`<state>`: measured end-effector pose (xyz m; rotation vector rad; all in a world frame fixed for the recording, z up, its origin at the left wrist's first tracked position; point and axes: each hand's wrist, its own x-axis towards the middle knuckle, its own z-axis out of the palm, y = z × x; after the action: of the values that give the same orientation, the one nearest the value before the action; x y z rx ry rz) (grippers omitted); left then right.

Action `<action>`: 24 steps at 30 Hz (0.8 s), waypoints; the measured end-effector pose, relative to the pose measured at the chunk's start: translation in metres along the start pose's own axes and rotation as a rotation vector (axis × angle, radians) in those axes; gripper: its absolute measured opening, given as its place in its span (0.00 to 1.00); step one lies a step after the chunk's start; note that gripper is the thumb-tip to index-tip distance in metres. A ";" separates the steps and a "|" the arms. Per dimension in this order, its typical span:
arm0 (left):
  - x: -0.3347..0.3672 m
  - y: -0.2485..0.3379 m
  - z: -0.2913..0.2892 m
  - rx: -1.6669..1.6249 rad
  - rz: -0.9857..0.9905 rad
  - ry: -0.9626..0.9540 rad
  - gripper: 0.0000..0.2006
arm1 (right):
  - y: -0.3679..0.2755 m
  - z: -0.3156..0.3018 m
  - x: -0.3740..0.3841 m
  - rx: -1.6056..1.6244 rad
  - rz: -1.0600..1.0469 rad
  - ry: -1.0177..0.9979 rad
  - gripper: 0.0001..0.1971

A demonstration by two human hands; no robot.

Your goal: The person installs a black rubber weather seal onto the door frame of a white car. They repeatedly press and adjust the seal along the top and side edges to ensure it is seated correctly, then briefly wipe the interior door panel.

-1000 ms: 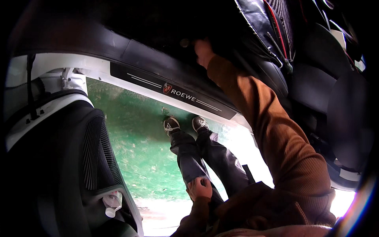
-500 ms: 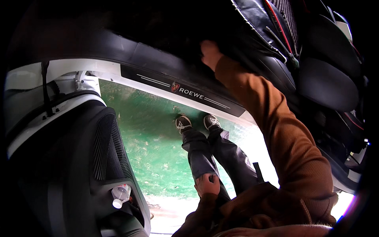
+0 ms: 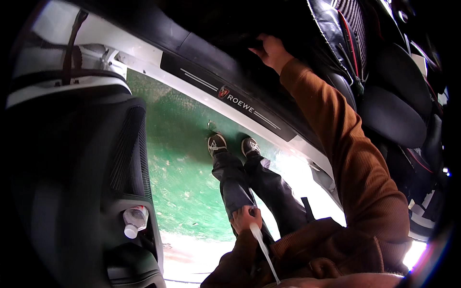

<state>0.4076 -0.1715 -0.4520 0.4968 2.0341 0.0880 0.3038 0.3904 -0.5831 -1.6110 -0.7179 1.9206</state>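
Reaching across the car's door sill, my right hand (image 3: pixel 274 52) is over the dark floor area beside the front seat. Its fingers look apart, with a gap between two of them and nothing visible in it; the tips fade into shadow. My left hand (image 3: pixel 246 218) is low against my trouser leg (image 3: pixel 234 185), fingers curled. A dark spot shows at its curl, and what it holds, if anything, I cannot make out. A thin pale strip (image 3: pixel 263 247) runs from near its wrist toward my body; its kind is unclear.
On the left the open car door (image 3: pixel 129 149) holds a clear bottle with a white cap (image 3: pixel 135 221) in its pocket. A black sill plate (image 3: pixel 225 93) lines the doorway. Black seats (image 3: pixel 394 115) stand at right. My shoes (image 3: pixel 217 144) are on green floor (image 3: pixel 177 177).
My right hand has shifted right and slightly up, and its fingers show more apart. The view has turned a little. The pale strip by my left wrist now shows.
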 end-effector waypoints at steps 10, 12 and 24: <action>-0.006 -0.009 0.005 -0.118 -0.022 0.044 0.09 | 0.019 0.035 0.046 -1.227 -0.313 0.212 0.16; -0.006 -0.008 0.002 -0.123 -0.024 0.046 0.09 | 0.003 0.047 0.044 -1.381 -0.377 0.159 0.15; 0.003 0.000 -0.015 -0.080 -0.011 0.033 0.11 | -0.183 0.091 0.046 -0.254 -0.212 -0.116 0.09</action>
<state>0.3931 -0.1685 -0.4468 0.4362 2.0564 0.1715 0.2176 0.5482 -0.4757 -1.5048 -1.1723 1.8370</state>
